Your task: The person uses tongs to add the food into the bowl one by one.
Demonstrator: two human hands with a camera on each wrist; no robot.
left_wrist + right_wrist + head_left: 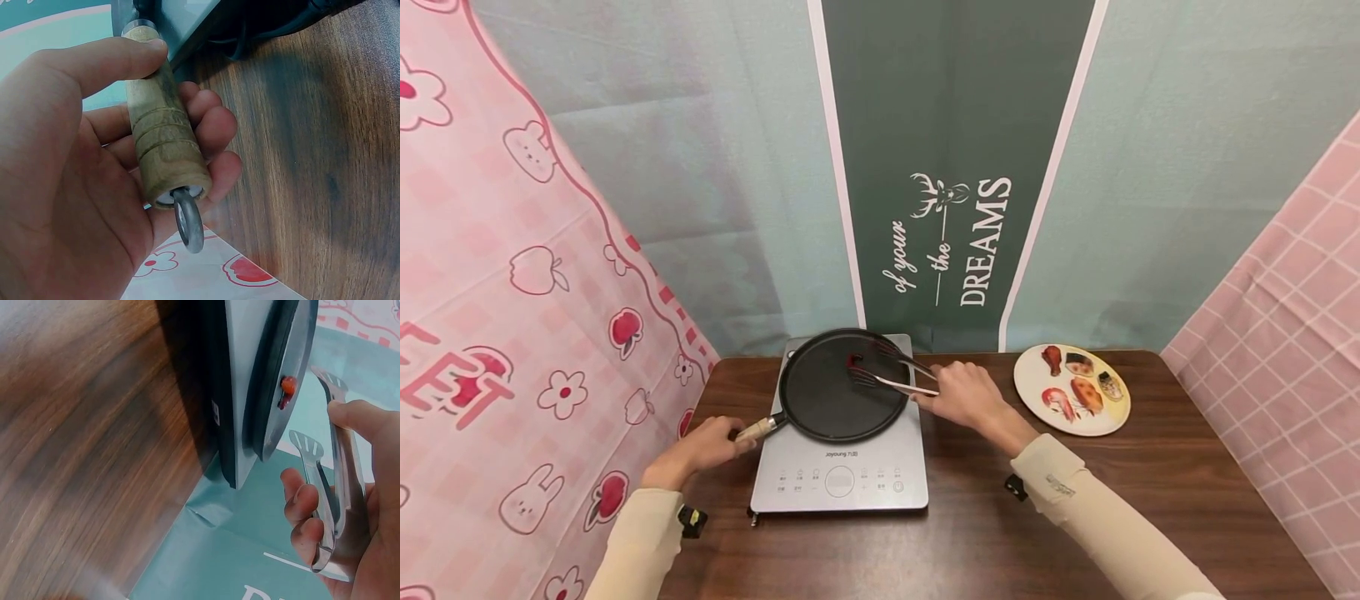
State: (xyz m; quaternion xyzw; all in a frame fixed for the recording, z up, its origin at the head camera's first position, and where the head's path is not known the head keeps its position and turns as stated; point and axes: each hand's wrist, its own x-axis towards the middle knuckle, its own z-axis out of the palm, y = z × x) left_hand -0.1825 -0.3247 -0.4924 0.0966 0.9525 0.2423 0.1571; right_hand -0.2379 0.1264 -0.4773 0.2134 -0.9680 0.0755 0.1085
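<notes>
My left hand (709, 443) grips the wooden handle (165, 134) of a round black frying pan (831, 404). Its thumb lies along the top of the handle, and a metal ring hangs from the handle's end. The pan sits on a silver induction cooker (797, 490). With my right hand (966, 396) I hold metal tongs (350, 494) over the pan's right half. Their slotted ends are spread apart, and nothing is pinched between them. A small red piece (288, 386), whose kind I cannot tell, lies on the pan near those ends.
On the right, a round plate (1032, 392) bears a drumstick (1051, 358), a shrimp (1057, 403) and other food; whether real or printed I cannot tell. Printed cloths hang behind and at both sides of the brown wooden table (985, 542). Dark cable (275, 28) lies beside the cooker.
</notes>
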